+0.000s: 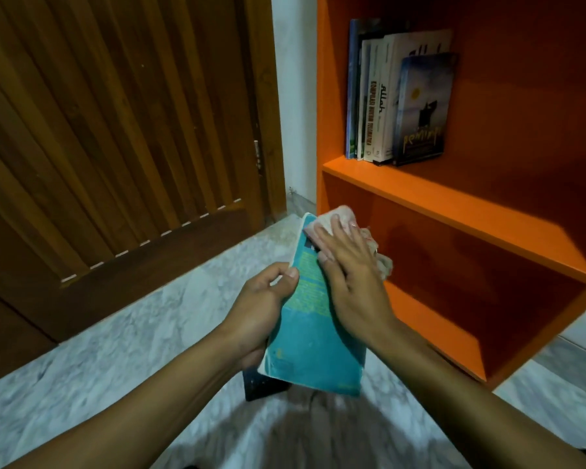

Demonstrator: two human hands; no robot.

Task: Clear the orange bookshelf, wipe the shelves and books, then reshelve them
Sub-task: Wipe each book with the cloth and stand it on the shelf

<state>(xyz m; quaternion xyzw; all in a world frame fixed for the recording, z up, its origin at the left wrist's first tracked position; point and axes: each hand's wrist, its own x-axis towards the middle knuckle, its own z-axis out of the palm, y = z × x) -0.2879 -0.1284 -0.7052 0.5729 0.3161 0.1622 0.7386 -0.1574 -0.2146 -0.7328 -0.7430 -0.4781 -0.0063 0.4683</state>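
My left hand grips the left edge of a teal book, held tilted above the floor in front of the orange bookshelf. My right hand lies flat on the book's cover, fingers straight, pressing a pale pink cloth against its upper end. Part of the cloth bunches out past the hand on the right. Several books stand upright at the left of the upper shelf. The lower compartment holds nothing that I can see.
A dark book or flat object lies on the marble floor under the teal book. A brown slatted wooden door fills the left side. A white wall strip separates door and bookshelf.
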